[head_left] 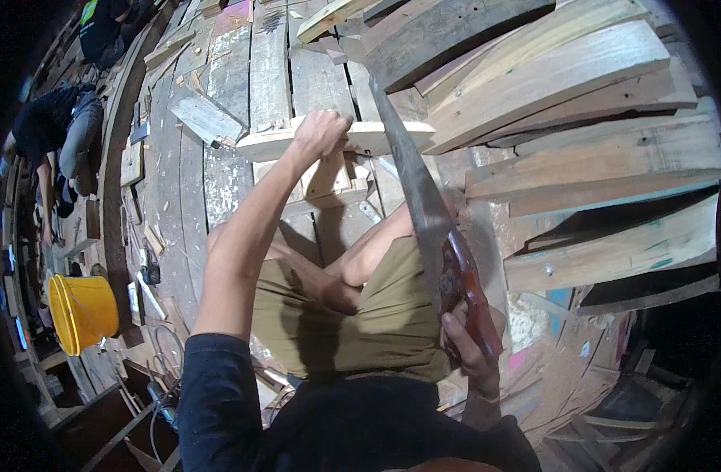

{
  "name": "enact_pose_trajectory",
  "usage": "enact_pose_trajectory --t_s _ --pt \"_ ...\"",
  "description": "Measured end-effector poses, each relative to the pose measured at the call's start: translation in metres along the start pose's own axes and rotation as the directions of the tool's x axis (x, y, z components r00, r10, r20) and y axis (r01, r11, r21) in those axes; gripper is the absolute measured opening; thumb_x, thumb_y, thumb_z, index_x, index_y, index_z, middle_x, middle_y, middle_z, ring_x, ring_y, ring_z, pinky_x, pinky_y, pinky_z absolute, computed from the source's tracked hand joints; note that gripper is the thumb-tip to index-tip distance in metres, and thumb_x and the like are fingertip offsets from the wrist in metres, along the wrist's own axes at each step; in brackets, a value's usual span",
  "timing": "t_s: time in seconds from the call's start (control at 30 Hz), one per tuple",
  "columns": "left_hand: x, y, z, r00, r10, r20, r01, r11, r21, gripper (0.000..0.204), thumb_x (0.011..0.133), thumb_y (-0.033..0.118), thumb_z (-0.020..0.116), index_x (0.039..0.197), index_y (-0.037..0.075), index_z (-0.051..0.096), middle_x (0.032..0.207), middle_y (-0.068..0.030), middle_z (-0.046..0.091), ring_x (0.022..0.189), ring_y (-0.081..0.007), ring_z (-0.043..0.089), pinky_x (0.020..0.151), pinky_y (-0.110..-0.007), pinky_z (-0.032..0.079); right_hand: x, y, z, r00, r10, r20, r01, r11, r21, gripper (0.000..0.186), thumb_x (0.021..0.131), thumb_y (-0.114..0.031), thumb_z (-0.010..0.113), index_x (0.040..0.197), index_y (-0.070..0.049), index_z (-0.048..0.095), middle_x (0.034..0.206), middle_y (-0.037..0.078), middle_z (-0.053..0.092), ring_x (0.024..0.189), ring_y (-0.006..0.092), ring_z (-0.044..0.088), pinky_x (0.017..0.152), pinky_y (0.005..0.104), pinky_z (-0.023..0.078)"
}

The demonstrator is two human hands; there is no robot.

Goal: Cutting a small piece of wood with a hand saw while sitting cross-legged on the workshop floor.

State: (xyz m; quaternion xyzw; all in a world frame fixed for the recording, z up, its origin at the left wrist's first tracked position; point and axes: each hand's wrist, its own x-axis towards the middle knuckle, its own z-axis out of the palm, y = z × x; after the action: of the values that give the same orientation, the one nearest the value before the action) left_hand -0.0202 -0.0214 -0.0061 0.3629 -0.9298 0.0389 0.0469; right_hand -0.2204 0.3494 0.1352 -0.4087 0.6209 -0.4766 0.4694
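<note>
My left hand (321, 132) presses down on a pale wooden plank (275, 143) that lies crosswise over the rough plank floor. My right hand (468, 344) grips the reddish-brown handle of a hand saw (419, 197). The saw's long grey blade runs up from the handle to the plank's right part, just right of my left hand, and meets the wood there. My bent legs in olive shorts (376, 315) are below the plank.
A stack of weathered boards (581, 86) fills the upper right. A yellow bucket (81, 311) stands at the left. A person in dark clothes (53, 130) crouches at the far left, another at the top left (105, 27). Offcuts and cables litter the floor.
</note>
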Motion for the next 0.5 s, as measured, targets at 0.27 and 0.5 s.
enact_pose_trajectory --t_s 0.27,0.5 --pt "-0.018 0.013 0.002 0.991 0.037 0.127 -0.027 0.997 -0.076 0.029 0.086 0.013 0.059 0.114 0.006 0.057 0.077 -0.0177 0.067 0.076 -0.0360 0.069 0.066 -0.047 0.054 0.042 -0.010 0.008 0.973 -0.195 -0.126 0.194 0.981 -0.017 0.009 0.088 -0.004 0.059 0.089 0.004 0.056 0.058 0.000 0.049 0.047 0.0081 0.046 0.044 0.0237 0.036" --pt "-0.029 0.016 0.004 0.995 -0.065 0.077 0.068 0.997 -0.037 0.034 0.086 0.012 0.059 0.119 0.005 0.057 0.076 -0.0175 0.068 0.073 -0.0344 0.070 0.063 -0.044 0.055 0.104 -0.016 0.030 0.907 -0.415 0.066 0.420 0.889 -0.184 0.049 0.090 -0.005 0.059 0.138 -0.004 0.052 0.061 0.003 0.051 0.053 0.0127 0.052 0.051 0.0292 0.042"
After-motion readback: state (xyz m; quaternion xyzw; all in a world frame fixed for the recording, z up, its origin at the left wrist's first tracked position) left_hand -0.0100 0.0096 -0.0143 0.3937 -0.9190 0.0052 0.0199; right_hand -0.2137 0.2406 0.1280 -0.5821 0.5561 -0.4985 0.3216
